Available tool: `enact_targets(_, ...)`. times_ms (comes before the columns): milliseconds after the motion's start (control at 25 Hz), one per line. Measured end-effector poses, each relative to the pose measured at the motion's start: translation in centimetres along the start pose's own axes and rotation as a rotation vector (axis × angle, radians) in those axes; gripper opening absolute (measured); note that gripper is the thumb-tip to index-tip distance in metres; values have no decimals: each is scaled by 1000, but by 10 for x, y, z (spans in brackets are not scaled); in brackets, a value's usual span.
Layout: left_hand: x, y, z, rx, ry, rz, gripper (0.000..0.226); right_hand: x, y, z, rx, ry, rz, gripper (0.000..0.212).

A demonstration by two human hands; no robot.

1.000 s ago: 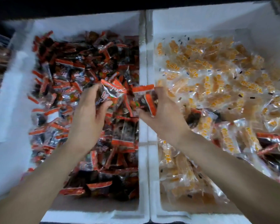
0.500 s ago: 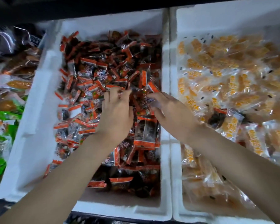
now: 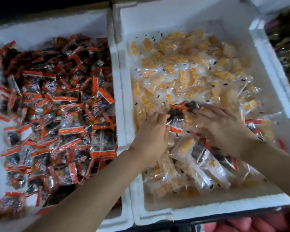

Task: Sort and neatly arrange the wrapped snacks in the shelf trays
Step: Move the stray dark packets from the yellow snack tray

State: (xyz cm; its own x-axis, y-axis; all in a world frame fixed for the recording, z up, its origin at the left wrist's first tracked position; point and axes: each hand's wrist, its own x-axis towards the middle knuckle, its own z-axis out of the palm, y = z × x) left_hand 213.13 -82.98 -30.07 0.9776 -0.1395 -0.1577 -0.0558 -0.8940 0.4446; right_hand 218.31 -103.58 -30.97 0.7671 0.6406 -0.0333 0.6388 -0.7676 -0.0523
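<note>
Two white foam trays stand side by side. The left tray (image 3: 119, 91) holds a pile of dark snacks in orange-edged wrappers (image 3: 65, 114). The right tray (image 3: 208, 212) holds yellow snacks in clear wrappers (image 3: 182, 72), with a few stray dark packets mixed in near the front (image 3: 197, 150). Both of my hands are inside the right tray. My left hand (image 3: 151, 133) curls its fingers and thumb round a stray dark packet (image 3: 176, 115). My right hand (image 3: 224, 129) lies just right of it, fingers stretched over the clear wrappers. Motion blur softens both hands.
Another white tray wall (image 3: 273, 67) rises at the far right, with dark green packets (image 3: 288, 47) beyond it. A dark shelf edge runs along the top. Pinkish goods (image 3: 241, 226) show below the front rim.
Both hands have left the dark-snack tray and moved right into the yellow-snack tray. The view has swung right. My left hand has taken hold of a stray dark packet.
</note>
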Motion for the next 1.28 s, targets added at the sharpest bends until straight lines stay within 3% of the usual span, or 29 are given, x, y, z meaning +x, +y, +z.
enact_targets(160, 24, 19, 13, 26, -22, -135, 63, -1, 25, -4, 107, -10, 262, 40)
enact_targets(320, 46, 24, 19, -18, 74, -258, 70, 2, 29, -12, 253, 37, 352, 44)
enact_targets(400, 49, 28, 21, -43, 94, -282, 61, 11, 23, -17, 230, 0, 364, 45)
enact_targets(520, 44, 27, 19, -312, 108, -341, 37, 30, 12, -11, 144, -143, 363, 58)
enact_targets(600, 39, 23, 11, -449, 144, -311, 33, 39, 6, -7, 164, -158, 409, 62)
enact_targets(760, 24, 13, -14, -481, 217, -240, 24, 41, 6, -21, 180, -199, 431, 54)
enact_targets(840, 17, 9, -24, -557, 231, -269, 23, 36, 8, -27, 130, -147, 423, 59)
enact_targets(920, 12, 8, -30, -598, 234, -312, 26, 27, 6, -32, 151, 24, 429, 59)
enact_targets(1080, 2, 29, -30, -774, 183, -272, 14, 10, -23, -50, 625, 323, 430, 50)
enact_targets(1280, -3, 53, -20, -1061, 95, -312, 25, -2, -51, -33, 607, 256, 339, 48)
